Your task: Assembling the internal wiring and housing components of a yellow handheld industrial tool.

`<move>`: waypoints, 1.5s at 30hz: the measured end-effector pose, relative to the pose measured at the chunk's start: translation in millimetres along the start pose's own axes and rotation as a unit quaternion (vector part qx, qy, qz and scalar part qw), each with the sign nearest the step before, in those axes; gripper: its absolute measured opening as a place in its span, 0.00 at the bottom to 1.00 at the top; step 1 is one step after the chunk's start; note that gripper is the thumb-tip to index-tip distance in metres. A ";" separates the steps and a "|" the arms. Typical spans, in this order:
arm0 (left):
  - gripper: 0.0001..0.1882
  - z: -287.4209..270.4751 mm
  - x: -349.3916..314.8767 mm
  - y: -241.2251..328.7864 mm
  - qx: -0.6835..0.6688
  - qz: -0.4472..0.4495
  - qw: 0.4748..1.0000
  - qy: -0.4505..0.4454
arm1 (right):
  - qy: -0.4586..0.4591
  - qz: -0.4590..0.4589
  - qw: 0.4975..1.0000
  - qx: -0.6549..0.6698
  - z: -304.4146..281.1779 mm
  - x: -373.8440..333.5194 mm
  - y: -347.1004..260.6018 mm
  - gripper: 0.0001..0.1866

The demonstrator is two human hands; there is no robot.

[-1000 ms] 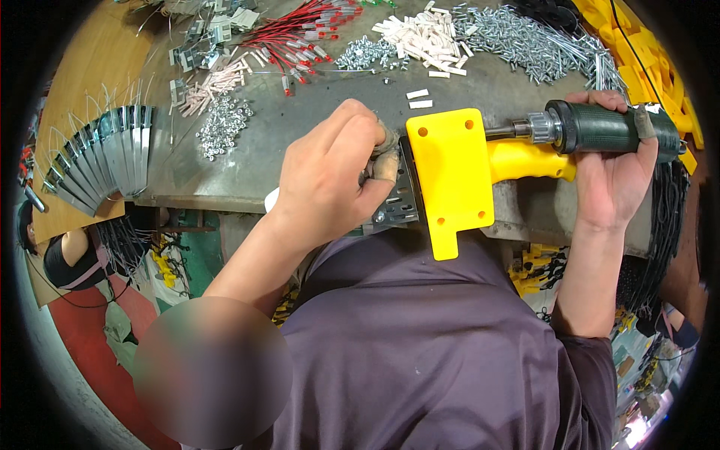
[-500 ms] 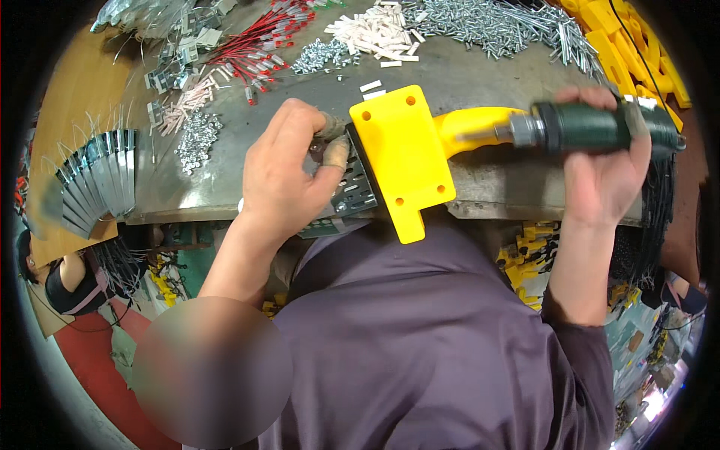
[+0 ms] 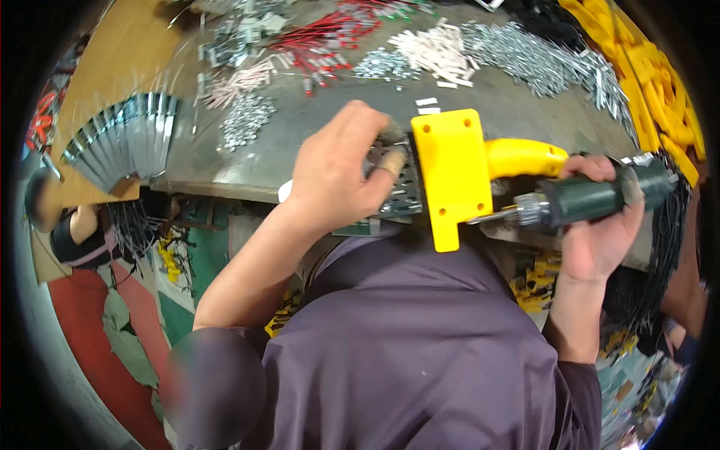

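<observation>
My left hand (image 3: pixel 337 166) is closed on the left side of a yellow plastic housing (image 3: pixel 454 169) with a side handle, where a perforated metal plate (image 3: pixel 405 198) is joined to it. The housing's flat face, with holes near its corners, is turned up. Thumb and fingertips, some wrapped in worn tape, press around the plate's edge. In my right hand (image 3: pixel 592 251) is a dark green power screwdriver (image 3: pixel 600 199), lying nearly level and pointing left. Its bit tip is at or just in front of the housing's lower tab; whether it touches I cannot tell.
Behind the hands lie piles of screws (image 3: pixel 525 60), white sleeves (image 3: pixel 439 52), nuts (image 3: pixel 247 120) and red wires (image 3: pixel 330 37). Metal strips (image 3: pixel 124 146) fan out at left. Yellow handles (image 3: pixel 664 97) are heaped at right, beside hanging black cables (image 3: pixel 660 255). Another person (image 3: pixel 75 232) is at far left.
The screwdriver's bit has moved from over the yellow handle down and left to the housing's lower tab. The whole scene has shifted right in view. My left hand keeps its hold.
</observation>
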State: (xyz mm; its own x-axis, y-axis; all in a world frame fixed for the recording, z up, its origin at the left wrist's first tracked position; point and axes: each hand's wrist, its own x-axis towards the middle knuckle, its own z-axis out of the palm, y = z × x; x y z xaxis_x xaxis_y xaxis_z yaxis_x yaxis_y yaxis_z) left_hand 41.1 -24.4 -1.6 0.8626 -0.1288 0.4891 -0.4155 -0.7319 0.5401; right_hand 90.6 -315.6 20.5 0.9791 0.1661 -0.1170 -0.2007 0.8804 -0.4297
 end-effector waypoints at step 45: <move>0.20 4.1 -41.1 14.9 0.004 0.119 0.992 -0.035 | -0.064 -0.005 0.997 0.049 -18.6 3.6 -7.6 0.15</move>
State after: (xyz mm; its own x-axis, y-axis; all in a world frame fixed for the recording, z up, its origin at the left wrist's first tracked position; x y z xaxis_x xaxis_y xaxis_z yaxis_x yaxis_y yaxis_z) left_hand 0.6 -32.7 -16.5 0.7584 -0.3454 0.5528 -0.6082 -0.6799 0.4097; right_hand 95.1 -330.0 6.6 0.9783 0.2071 0.0055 -0.1929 0.9201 -0.3409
